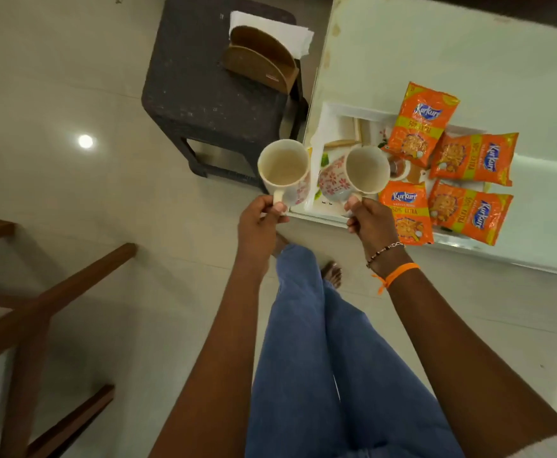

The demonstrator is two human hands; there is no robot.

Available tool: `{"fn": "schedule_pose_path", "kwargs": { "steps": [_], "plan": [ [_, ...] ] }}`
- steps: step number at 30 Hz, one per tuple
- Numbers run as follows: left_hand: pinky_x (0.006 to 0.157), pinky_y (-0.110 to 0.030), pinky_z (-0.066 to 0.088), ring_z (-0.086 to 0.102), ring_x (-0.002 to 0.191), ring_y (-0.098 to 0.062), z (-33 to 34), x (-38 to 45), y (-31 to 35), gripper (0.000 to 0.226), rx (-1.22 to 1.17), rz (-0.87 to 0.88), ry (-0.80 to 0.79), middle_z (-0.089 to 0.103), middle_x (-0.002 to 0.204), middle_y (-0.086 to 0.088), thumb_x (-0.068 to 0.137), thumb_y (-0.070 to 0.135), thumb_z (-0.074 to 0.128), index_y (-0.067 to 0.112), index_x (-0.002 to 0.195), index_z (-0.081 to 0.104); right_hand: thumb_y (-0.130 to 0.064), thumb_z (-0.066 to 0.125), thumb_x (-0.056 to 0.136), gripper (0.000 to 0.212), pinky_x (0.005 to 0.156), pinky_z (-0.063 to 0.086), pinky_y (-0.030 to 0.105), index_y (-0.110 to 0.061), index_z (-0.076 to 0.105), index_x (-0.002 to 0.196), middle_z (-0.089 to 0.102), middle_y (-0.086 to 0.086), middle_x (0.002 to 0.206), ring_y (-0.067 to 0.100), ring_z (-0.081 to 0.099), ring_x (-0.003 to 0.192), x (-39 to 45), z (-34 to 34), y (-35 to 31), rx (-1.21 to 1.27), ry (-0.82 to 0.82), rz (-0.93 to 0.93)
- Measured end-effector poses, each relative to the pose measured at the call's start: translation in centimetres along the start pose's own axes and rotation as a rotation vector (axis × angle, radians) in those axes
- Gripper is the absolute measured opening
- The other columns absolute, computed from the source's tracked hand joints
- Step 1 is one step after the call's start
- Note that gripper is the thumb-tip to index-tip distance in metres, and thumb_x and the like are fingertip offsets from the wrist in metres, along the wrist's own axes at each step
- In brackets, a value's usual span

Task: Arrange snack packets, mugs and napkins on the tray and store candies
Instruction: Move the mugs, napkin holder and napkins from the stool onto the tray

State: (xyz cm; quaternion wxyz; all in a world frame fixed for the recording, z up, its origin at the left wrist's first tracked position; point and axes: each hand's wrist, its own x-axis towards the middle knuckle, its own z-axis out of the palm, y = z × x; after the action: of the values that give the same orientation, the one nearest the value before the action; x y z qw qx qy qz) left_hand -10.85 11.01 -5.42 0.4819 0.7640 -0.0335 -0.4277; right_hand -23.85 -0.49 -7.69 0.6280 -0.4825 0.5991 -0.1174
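My left hand [260, 223] grips the handle of a white floral mug [283, 171], held upright over the floor just left of the table's edge. My right hand [371, 224] holds a second floral mug [359, 175] by its handle, tilted, above the near left part of the white tray [331, 114]. Both mugs look empty. Several orange Kurkure snack packets [422, 123] lie on the tray's right side, overlapping. White napkins [280, 28] stand in a wooden holder [257, 64] on the dark stool.
The tray rests near the corner of a pale glass-topped table [435, 47]. A dark plastic stool [204, 87] stands left of the table. Wooden chair rails [56, 292] are at lower left. My legs and bare feet are below, on a glossy tiled floor.
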Motion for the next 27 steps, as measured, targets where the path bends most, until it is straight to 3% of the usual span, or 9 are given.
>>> {"fn": "schedule_pose_path", "kwargs": {
  "steps": [3, 9, 12, 15, 19, 24, 27],
  "plan": [
    [0.073, -0.029, 0.046, 0.061, 0.058, 0.003, 2.5, -0.7, -0.7, 0.009, 0.050, 0.026, -0.086, 0.060, 0.086, -0.006, 0.092, 0.007, 0.051, 0.005, 0.091, 0.060, -0.012, 0.046, 0.096, 0.038, 0.042, 0.037, 0.012, -0.016, 0.053, 0.059, 0.047, 0.004, 0.059, 0.008, 0.044, 0.043, 0.4, -2.3, 1.2, -0.001, 0.031, 0.033],
    [0.063, -0.012, 0.048, 0.062, 0.056, 0.000, 6.3, 0.9, -2.2, 0.008, 0.097, 0.050, -0.177, 0.058, 0.078, -0.001, 0.091, 0.005, 0.050, 0.006, 0.085, 0.055, -0.012, 0.046, 0.095, 0.037, 0.048, 0.040, 0.016, -0.016, 0.052, 0.060, 0.050, 0.002, 0.062, 0.013, 0.042, 0.051, 2.4, -4.2, 3.9, -0.089, 0.046, 0.058],
    [0.073, -0.021, 0.050, 0.063, 0.063, -0.005, 7.5, 1.9, -3.3, 0.008, 0.131, 0.045, -0.195, 0.059, 0.083, -0.004, 0.091, 0.006, 0.049, 0.005, 0.085, 0.055, -0.011, 0.046, 0.095, 0.037, 0.043, 0.040, 0.011, -0.016, 0.051, 0.060, 0.048, 0.002, 0.060, 0.012, 0.042, 0.050, 3.2, -4.6, 5.0, -0.089, 0.055, 0.075],
    [0.073, -0.021, 0.050, 0.066, 0.071, -0.015, 8.3, 2.7, -4.3, 0.008, 0.187, 0.037, -0.209, 0.060, 0.090, -0.009, 0.091, 0.006, 0.049, 0.005, 0.088, 0.056, -0.009, 0.046, 0.095, 0.031, 0.038, 0.040, 0.008, -0.010, 0.053, 0.065, 0.048, 0.002, 0.059, 0.004, 0.046, 0.040, 3.8, -4.5, 5.8, -0.080, 0.069, 0.081],
    [0.071, -0.019, 0.048, 0.066, 0.084, -0.026, 8.6, 3.2, -5.4, 0.013, 0.233, 0.029, -0.194, 0.062, 0.097, -0.018, 0.092, 0.006, 0.049, -0.001, 0.096, 0.059, -0.008, 0.046, 0.095, 0.035, 0.047, 0.046, 0.013, -0.015, 0.050, 0.060, 0.048, 0.002, 0.058, 0.009, 0.047, 0.043, 4.6, -4.3, 6.5, -0.085, 0.075, 0.104],
    [0.075, -0.019, 0.049, 0.066, 0.095, -0.035, 9.2, 3.4, -6.4, 0.017, 0.252, 0.038, -0.177, 0.059, 0.095, -0.014, 0.091, 0.004, 0.049, -0.008, 0.100, 0.059, -0.006, 0.047, 0.094, 0.019, 0.057, 0.051, 0.017, -0.005, 0.055, 0.077, 0.051, 0.000, 0.066, 0.009, 0.048, 0.049, 5.3, -4.0, 7.7, 0.007, 0.061, 0.177],
    [0.073, -0.014, 0.048, 0.066, 0.098, -0.036, 9.8, 3.5, -6.5, 0.017, 0.282, 0.014, -0.147, 0.062, 0.098, -0.020, 0.092, 0.005, 0.050, -0.008, 0.099, 0.059, -0.004, 0.047, 0.094, 0.023, 0.057, 0.053, 0.017, -0.007, 0.055, 0.072, 0.054, -0.001, 0.071, 0.009, 0.050, 0.052, 5.1, -3.9, 7.9, 0.033, 0.053, 0.208]
  ]
}}
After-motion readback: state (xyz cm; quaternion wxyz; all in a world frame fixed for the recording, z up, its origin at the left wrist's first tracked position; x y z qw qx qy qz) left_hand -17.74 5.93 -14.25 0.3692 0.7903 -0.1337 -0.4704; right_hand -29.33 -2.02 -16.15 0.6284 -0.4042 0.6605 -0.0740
